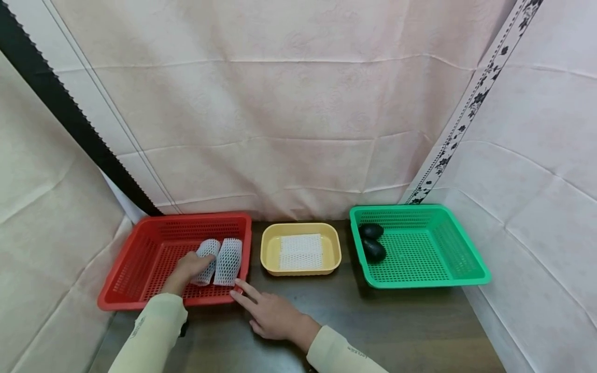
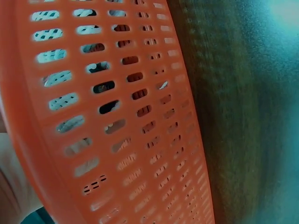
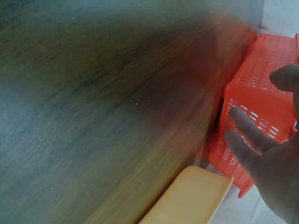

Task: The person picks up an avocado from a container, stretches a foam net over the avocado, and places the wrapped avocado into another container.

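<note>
My left hand (image 1: 190,268) reaches over the near side of the red basket (image 1: 154,228) and holds a white foam net sleeve (image 1: 208,249), its fingertips mostly hidden. Just right of that sleeve, a second white foam net sleeve (image 1: 228,261) leans along the basket's right wall. In the left wrist view, the basket's slotted wall (image 2: 107,140) hides most of the left hand's work, with white netting and something dark showing through the slots. My right hand (image 1: 275,313) has its fingers spread, fingertips right at the red basket's near right corner.
A small yellow tray (image 1: 269,254) with a flat white foam net (image 1: 300,251) stands mid-table. The green basket (image 1: 466,254) on the right holds two dark, smooth, oval items (image 1: 373,250) along its left wall. Pale cloth (image 1: 298,129) hangs behind and at both sides.
</note>
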Demonstrator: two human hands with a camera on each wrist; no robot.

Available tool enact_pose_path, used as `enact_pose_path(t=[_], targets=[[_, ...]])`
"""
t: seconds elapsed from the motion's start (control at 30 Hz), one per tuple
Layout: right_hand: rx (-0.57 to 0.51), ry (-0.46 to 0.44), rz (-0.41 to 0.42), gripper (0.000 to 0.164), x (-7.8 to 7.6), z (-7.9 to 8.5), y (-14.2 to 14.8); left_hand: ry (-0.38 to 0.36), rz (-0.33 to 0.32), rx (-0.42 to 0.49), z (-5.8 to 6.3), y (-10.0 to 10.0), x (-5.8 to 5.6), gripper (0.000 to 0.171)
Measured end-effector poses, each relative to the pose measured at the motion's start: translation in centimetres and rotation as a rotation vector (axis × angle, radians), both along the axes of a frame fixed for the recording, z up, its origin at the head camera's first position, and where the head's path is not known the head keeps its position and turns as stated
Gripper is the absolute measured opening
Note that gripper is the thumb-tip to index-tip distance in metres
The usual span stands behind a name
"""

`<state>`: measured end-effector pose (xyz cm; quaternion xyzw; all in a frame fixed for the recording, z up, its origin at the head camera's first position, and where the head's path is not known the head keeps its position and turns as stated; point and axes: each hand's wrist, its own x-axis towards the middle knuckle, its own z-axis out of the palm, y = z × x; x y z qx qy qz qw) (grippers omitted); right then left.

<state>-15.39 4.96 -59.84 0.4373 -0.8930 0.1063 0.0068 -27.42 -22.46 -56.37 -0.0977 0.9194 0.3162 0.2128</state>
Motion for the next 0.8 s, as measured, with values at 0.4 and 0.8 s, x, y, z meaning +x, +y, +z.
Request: enact_pose_path(t=[0.4, 0.8], targets=[[0.018, 0.016, -0.006, 0.093, 0.1, -0.8, -0.3, 0.050, -0.005, -0.086, 0.8, -0.4, 0.7, 0.096], [0.070, 0.077, -0.044, 0.091, 0.7, -0.1, 0.4, 0.368, 0.006, -0.241, 3.4, 0.2, 2.0, 0.095]])
